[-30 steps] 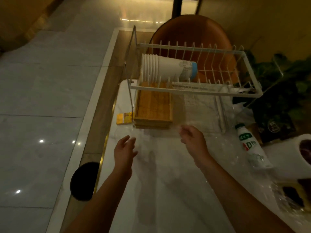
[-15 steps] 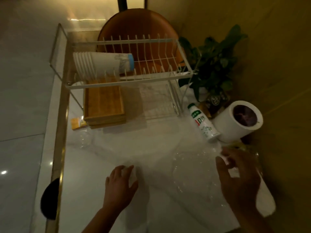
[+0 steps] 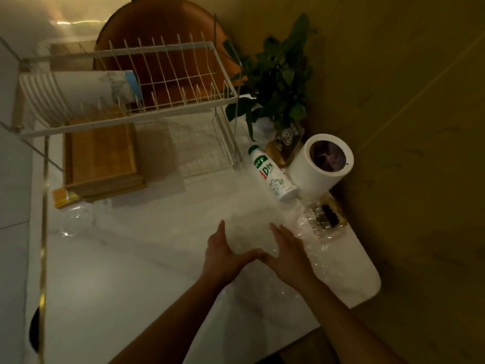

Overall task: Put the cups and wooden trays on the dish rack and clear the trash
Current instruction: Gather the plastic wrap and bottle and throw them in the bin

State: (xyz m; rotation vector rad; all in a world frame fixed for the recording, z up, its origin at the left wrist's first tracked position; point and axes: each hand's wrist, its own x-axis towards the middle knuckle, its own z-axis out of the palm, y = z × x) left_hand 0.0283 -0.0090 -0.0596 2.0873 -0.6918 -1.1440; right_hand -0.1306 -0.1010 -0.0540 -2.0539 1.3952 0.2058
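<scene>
A clear plastic tub point(image 3: 249, 232) is cupped between both open hands, left hand point(image 3: 223, 254) and right hand point(image 3: 286, 254); the milk bottle point(image 3: 271, 176) could be knocked over.

One rack point(image 3: 126, 127) stands at the far left of the table point(image 3: 131, 258), and on its upper tier lies one stack of cups point(image 3: 78, 90) — the rims are too close together for a sure count, several at least. Under it sits one pile of wooden trays point(image 3: 101, 156); about three edges show. One small yellow packet point(image 3: 61, 197) lies at the left edge. One bottle point(image 3: 271, 174) lies on its side toward the far right corner, beside one white bin point(image 3: 319, 169) and one plant point(image 3: 278, 77). One chair point(image 3: 162, 30) stands behind the rack. Clear plastic wrap point(image 3: 322, 227) spreads along the right edge — pieces cannot be counted. Two hands are in view: left hand point(image 3: 223, 254), right hand point(image 3: 287, 254)
</scene>
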